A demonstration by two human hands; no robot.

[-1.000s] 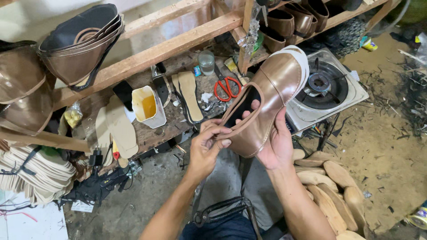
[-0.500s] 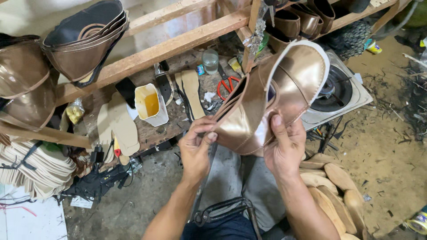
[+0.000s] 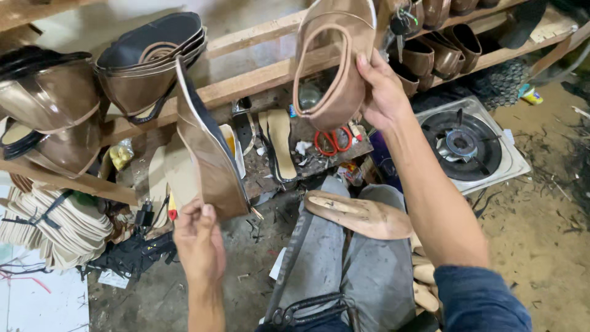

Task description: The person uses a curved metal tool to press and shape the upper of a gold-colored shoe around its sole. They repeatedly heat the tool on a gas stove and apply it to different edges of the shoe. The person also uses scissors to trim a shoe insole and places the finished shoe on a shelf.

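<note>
Head view: one bronze shoe upper (image 3: 209, 154) is pinched at its low corner by the left hand (image 3: 198, 243), long side tilted up. Another upper (image 3: 335, 61) is gripped high by the right hand (image 3: 382, 86), above the wooden last (image 3: 359, 215) on the lap.

A bronze leather shoe upper (image 3: 332, 67) is held raised at twelve o'clock, its opening facing the viewer. A second bronze upper piece (image 3: 209, 154), dark-lined, stands upright at nine o'clock.
</note>
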